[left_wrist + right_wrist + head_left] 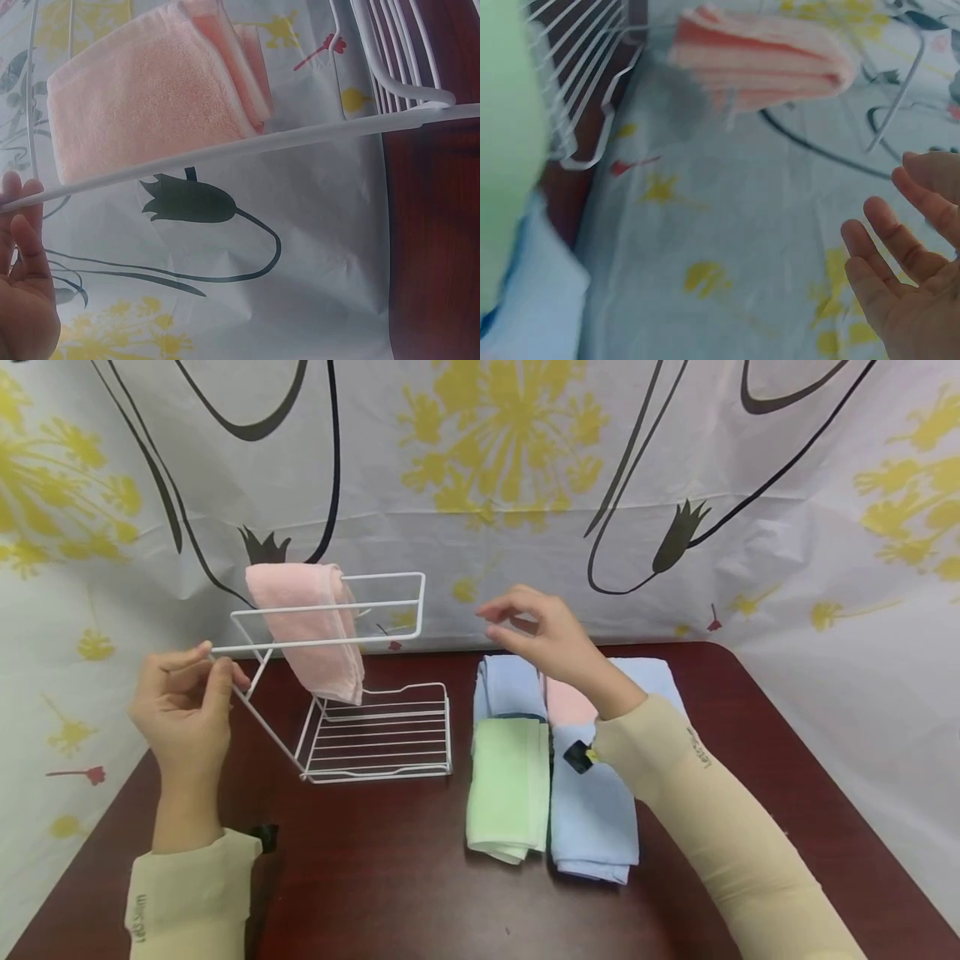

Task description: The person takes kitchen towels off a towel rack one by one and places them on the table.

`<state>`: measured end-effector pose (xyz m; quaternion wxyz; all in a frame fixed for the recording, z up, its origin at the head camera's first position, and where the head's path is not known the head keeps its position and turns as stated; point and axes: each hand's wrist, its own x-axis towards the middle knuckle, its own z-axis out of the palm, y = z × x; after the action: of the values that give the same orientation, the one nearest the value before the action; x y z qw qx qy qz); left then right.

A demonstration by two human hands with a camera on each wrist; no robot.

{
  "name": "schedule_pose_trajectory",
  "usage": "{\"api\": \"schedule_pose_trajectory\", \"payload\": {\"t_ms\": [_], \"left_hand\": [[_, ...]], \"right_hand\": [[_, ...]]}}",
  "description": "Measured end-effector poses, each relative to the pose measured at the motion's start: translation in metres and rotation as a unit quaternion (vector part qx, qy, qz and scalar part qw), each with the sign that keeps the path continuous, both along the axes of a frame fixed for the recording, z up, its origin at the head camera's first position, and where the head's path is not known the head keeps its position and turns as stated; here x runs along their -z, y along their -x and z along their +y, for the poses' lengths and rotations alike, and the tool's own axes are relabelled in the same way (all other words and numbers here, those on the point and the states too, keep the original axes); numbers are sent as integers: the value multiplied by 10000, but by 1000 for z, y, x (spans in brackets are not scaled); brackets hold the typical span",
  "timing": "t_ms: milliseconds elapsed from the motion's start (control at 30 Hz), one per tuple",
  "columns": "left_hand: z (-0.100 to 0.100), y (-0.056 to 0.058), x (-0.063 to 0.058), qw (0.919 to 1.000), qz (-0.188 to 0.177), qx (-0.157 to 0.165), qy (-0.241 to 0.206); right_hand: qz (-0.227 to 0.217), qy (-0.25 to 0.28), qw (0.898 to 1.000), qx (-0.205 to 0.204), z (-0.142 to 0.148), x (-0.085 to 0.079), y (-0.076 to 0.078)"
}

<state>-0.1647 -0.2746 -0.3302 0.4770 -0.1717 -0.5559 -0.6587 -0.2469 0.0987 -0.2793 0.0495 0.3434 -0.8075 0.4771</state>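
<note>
A white wire rack (390, 638) with two tiers stands on the table at the left. My left hand (183, 693) pinches its upper left corner between thumb and fingers. Over the upper tier's bars hangs a folded pink towel (303, 627), its lower end dangling above the bottom tier. In the left wrist view the pink towel (157, 105) lies behind the rack's side wire (195, 159). My right hand (551, 635) is in the air right of the rack, fingers loosely bent and holding nothing. Below it lie folded towels.
On the dark red table (375, 868) are a folded green towel (508, 785), a blue towel (513, 685) behind it, another blue towel (596, 818) at the front right and a partly hidden pink towel (567, 703). A flower-patterned curtain (480, 560) hangs behind.
</note>
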Motion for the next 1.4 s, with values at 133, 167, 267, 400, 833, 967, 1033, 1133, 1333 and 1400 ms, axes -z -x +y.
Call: {"api": "schedule_pose_trajectory", "payload": {"t_ms": [133,167,267,400,833,967,1033,1133,1333,1400], "left_hand": [[0,0,-1,10000,5,40,-54],[0,0,-1,10000,3,55,-58],[0,0,-1,9999,4,89,-91],[-1,0,0,10000,7,43,-73],[-1,-2,2,9998,79,131,-123],[0,-3,2,9996,116,182,-163],[0,-3,2,9996,112,189,-156],[0,-3,2,9999,61,125,-91],[0,-3,2,10000,15,83,-28],[1,-2,1,9999,35,115,-32]], "right_hand": [[289,200,9993,-92,-21,-19,2],[342,229,9991,-114,-26,-23,2],[418,224,9987,-169,-41,-36,4],[568,70,9979,-299,-62,-49,10],[979,-815,9892,-723,-119,-73,31],[981,-1068,9853,-902,-135,-78,37],[957,-1197,9836,-953,-141,-79,39],[940,-1294,9817,-1032,-148,-79,42],[835,-1149,9806,-1352,-156,-76,51],[841,-1165,9794,-1420,-159,-75,53]]}}
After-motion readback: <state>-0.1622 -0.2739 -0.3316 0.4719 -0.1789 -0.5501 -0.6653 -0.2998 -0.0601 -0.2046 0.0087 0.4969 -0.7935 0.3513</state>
